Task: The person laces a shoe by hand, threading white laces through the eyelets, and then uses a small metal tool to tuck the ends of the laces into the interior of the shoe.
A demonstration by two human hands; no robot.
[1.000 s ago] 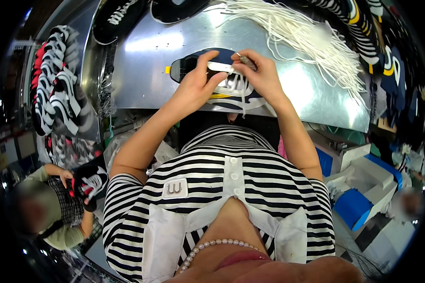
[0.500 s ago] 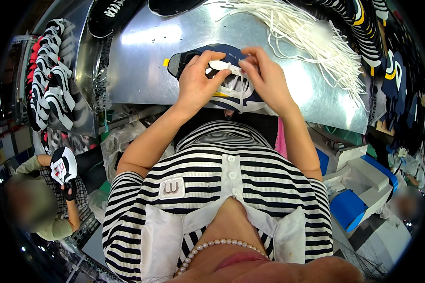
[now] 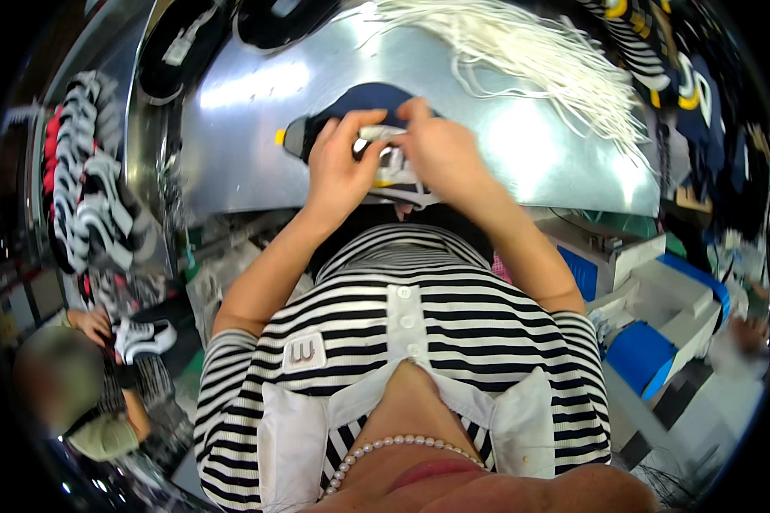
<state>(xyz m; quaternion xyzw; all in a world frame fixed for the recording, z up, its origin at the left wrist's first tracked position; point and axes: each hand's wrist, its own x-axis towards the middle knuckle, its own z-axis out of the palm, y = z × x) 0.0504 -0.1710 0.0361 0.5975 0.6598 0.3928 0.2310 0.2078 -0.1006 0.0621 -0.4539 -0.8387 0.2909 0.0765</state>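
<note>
A dark navy shoe upper (image 3: 370, 97) with a grey end, a yellow tab and white trim lies at the near edge of the metal table. My left hand (image 3: 337, 167) is closed on it, thumb and fingers pinching by the white eyelet strip (image 3: 380, 132). My right hand (image 3: 443, 152) is bent over the right part of the upper, its fingertips close to the same strip. Those fingers are drawn together and slightly blurred; whatever they pinch is hidden. White lacing shows partly in the opening below the strip.
A heap of white shoelaces (image 3: 530, 64) spreads over the table's far right. Black shoes (image 3: 180, 51) stand at the far left. Stacked striped uppers (image 3: 90, 179) line the left side; more hang at right. A seated person (image 3: 103, 436) holds a white-and-black shoe at lower left.
My right hand has moved left, closer to my left hand, now covering more of the upper. The whole view has shifted slightly. The person at left has lowered their shoe.
</note>
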